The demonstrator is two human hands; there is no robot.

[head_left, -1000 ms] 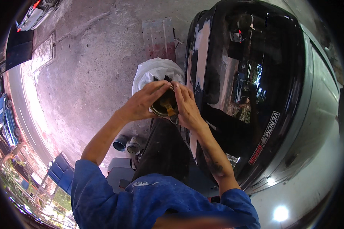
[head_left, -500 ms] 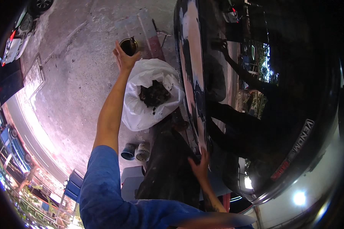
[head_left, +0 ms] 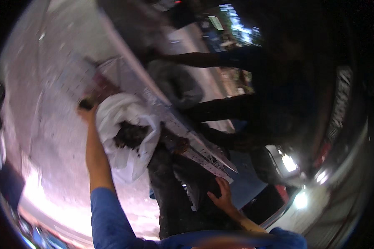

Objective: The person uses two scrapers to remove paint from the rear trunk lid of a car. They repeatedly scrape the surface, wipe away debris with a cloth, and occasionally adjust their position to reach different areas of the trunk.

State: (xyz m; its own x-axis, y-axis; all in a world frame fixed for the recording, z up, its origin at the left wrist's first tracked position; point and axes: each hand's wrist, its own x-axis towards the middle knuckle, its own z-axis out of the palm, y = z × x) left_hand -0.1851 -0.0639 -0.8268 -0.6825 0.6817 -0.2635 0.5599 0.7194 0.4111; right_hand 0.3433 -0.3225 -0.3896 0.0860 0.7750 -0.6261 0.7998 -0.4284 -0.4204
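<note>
My left hand (head_left: 86, 115) is closed around a small dark round tin (head_left: 86, 103), held beside the far left of a white plastic bag (head_left: 147, 115). Dark clumps (head_left: 131, 135) fill the open mouth of the bag, which stands between my left arm and a glossy black vehicle. My right hand (head_left: 224, 198) is low, beside my thigh, its thumb spread from the fingers. Its fingertips are at the lower end of a pale, scuffed strip (head_left: 195, 155) along the vehicle's lower edge; whether they touch is blurred.
The shiny black vehicle body (head_left: 286, 116) fills the right side and mirrors my arm and the bag. Past the bag lies a flat grey and dark red piece (head_left: 102, 87) on the concrete floor (head_left: 41, 120). A bright lamp (head_left: 300, 200) shows at lower right.
The whole view has swung and blurred, so the vehicle edge now slants. My left hand still holds the tin near the bag. My right hand stays by the strip's lower end.
</note>
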